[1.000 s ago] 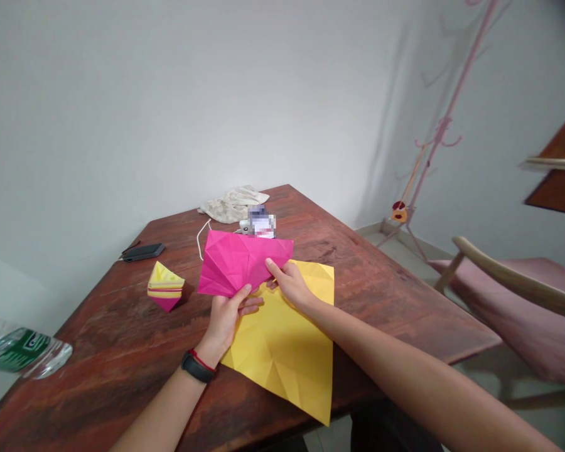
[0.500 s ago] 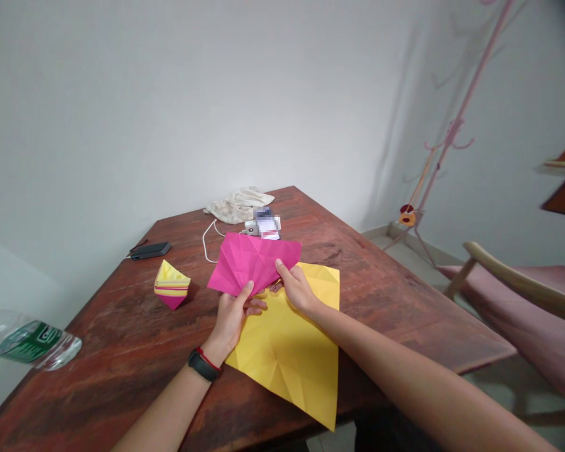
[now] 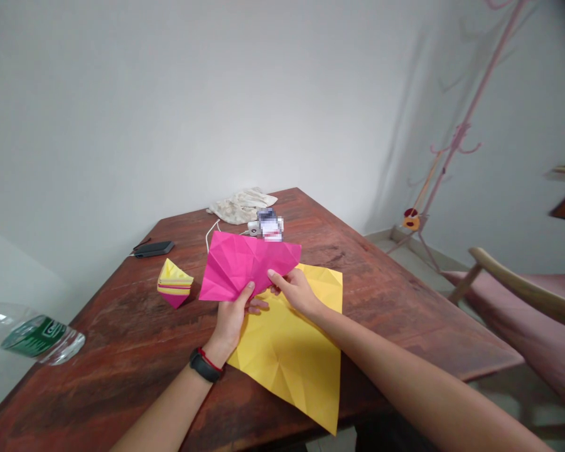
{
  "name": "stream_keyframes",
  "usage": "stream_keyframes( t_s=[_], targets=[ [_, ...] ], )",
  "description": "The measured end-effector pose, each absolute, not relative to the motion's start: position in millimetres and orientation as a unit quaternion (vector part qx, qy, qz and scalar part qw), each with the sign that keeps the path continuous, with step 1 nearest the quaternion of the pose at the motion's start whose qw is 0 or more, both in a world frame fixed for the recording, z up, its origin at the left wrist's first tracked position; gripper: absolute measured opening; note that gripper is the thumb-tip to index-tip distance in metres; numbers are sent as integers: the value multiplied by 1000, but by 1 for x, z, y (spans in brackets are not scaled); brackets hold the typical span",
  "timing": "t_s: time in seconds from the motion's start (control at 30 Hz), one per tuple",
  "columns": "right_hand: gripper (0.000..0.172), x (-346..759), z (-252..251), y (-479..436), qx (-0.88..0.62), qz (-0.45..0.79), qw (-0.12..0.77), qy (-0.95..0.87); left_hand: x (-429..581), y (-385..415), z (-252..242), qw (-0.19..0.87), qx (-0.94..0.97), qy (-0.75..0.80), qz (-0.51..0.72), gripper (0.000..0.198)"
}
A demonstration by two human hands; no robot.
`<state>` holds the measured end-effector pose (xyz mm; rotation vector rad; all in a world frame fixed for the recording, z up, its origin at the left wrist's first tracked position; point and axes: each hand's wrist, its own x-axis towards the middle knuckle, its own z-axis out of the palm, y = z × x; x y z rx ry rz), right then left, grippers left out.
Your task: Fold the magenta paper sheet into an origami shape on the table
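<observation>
A creased sheet of pink paper (image 3: 238,260) is held up above the table between both hands. My left hand (image 3: 234,314) grips its lower edge, thumb on the face and fingers behind. Further right, my right hand (image 3: 299,290) pinches the same lower edge with its thumb on top. Under the hands lies a large yellow sheet of paper (image 3: 292,351), marked with fold lines, one corner reaching past the table's front edge. To the left stands a small folded stack of yellow and pink paper (image 3: 175,285).
On the wooden table (image 3: 122,351) a clear bottle (image 3: 42,336) with a green label lies at the left edge. Behind are a dark power bank (image 3: 154,248), a crumpled cloth (image 3: 242,206), a white cable and a blurred phone (image 3: 270,225). A pink chair (image 3: 522,307) stands at the right.
The pink sheet has opened out and its left side has swung left and down. My right thumb has slid slightly left along it. The camera view has shifted a little.
</observation>
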<state>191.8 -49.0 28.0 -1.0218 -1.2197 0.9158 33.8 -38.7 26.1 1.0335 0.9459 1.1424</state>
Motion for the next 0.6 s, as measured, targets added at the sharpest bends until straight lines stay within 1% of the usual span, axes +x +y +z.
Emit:
stream_keyframes(
  t_s=[0.07,0.13,0.33,0.6],
  targets=[
    [37,191,30,-51,-422,398,608,-542,34,-40,27,607,472,407,492,42],
    [34,190,31,-52,-403,401,615,-547,34,-41,28,593,500,405,484,44],
    [36,187,32,-51,-409,421,646,-488,34,-45,22,513,555,441,484,44],
    [37,189,31,-48,-418,444,657,-443,37,-53,31,498,570,430,492,41]
  ],
)
